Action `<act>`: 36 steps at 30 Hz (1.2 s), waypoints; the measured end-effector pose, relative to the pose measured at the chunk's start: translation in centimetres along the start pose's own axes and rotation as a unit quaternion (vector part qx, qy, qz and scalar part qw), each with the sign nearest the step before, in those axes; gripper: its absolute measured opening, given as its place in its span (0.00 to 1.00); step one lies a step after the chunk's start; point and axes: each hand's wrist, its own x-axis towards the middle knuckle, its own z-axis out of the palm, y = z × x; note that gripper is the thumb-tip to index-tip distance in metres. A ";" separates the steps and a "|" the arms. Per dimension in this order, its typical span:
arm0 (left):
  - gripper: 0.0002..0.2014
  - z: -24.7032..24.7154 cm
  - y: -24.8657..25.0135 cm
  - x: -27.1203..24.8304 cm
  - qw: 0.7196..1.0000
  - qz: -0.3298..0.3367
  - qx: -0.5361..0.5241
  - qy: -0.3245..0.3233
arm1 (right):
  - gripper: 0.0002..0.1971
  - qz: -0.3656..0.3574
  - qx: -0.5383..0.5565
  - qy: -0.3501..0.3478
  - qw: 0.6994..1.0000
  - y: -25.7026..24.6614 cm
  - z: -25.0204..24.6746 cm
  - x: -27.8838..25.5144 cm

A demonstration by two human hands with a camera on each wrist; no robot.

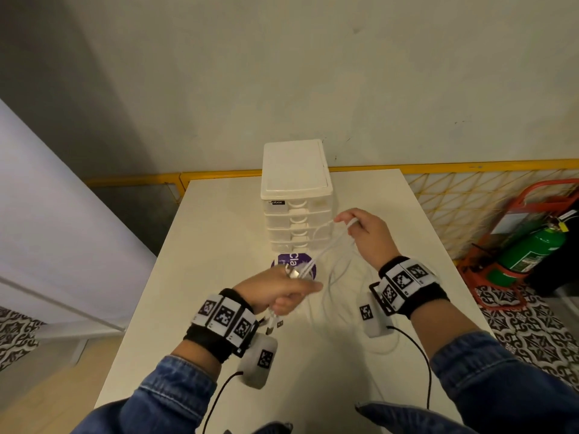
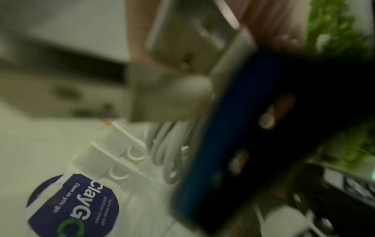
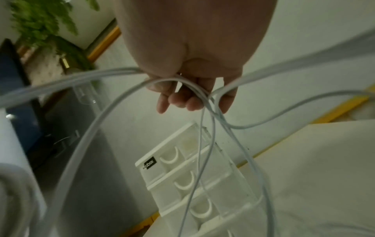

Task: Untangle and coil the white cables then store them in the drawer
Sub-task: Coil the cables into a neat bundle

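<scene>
- Your left hand (image 1: 279,294) is clenched around a bunch of thin white rubber-sheathed cables (image 1: 326,249), with a metal USB plug (image 1: 293,273) poking out above the knuckles and more plugs dangling under the palm; this hand looks to serve as the anchor, so the ends stay gathered while the other one works
- Your right hand (image 1: 366,231) is raised up and away from the left, pinching strands of the same cables between thumb and curled fingers (image 3: 182,99); the lift stretches the lines taut between your two hands, which seems meant to show where they cross
- From the right wrist view, the strands loop under your fingers and cross one another just below them, so the tangle is not yet out, as far as I can judge
- More slack drops from below your right hand onto the pale table (image 1: 219,220) and lies there in loose curves
- The white plastic four-drawer storage unit (image 1: 296,195) stands just beyond your right hand, all its drawers closed; a round purple label (image 1: 293,261) lies on the table in front of it, beyond your left knuckles
- Judging by this, you are at the untangling stage: coiling and storing are yet to come, and a drawer will need opening
</scene>
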 end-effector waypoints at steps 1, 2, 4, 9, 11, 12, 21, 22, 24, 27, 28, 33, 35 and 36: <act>0.25 0.6 0.0 0.1 1.000 0.000 0.012 -0.018 | 0.11 -0.009 -0.018 0.003 1.000 -0.2 0.3 0.1; 0.25 0.9 0.2 0.2 0.999 0.010 -0.001 -0.033 | 0.11 -0.011 -0.040 0.000 0.999 -0.2 0.6 0.3; 0.24 1.1 1.1 0.1 0.995 0.049 -0.072 -0.058 | 0.11 -0.009 -0.093 -0.040 0.995 0.6 1.2 0.3; 0.15 0.0 3.8 -0.2 0.946 0.149 -0.272 -0.092 | 0.12 0.012 -0.170 -0.164 0.972 2.1 3.4 -2.1; 0.14 0.0 4.1 -0.2 0.924 0.180 -0.324 -0.095 | 0.12 0.018 -0.156 -0.174 0.972 1.9 4.2 -2.8; 0.13 -0.1 4.2 -0.1 0.911 0.201 -0.350 -0.086 | 0.11 0.021 -0.153 -0.179 0.972 1.8 4.6 -3.0; 0.22 -2.7 4.5 0.8 0.827 0.321 -0.443 0.127 | 0.10 0.014 -0.134 -0.182 0.974 2.2 5.8 -3.2; 0.22 -3.0 4.6 0.8 0.820 0.332 -0.446 0.139 | 0.09 0.022 -0.137 -0.197 0.971 2.3 5.8 -3.3; 0.21 -3.8 5.0 0.6 0.804 0.351 -0.444 0.180 | 0.08 0.022 -0.132 -0.221 0.966 2.6 5.7 -3.5; 0.21 -4.8 5.7 0.1 0.785 0.344 -0.417 0.302 | 0.10 0.004 -0.100 -0.236 0.967 2.3 5.9 -4.0; 0.21 -4.9 5.7 0.0 0.777 0.333 -0.406 0.347 | 0.11 -0.001 -0.084 -0.242 0.966 2.1 6.1 -4.2; 0.23 -4.3 5.6 0.0 0.750 0.266 -0.225 0.562 | 0.12 -0.077 -0.027 -0.280 0.957 0.1 6.8 -5.2; 0.15 -4.0 5.2 0.4 0.749 0.236 -0.152 0.600 | 0.11 -0.108 -0.008 -0.266 0.958 -0.6 6.8 -5.5; 0.13 -4.0 4.8 0.6 0.757 0.218 -0.130 0.602 | 0.10 -0.117 0.005 -0.250 0.961 -1.0 6.8 -5.5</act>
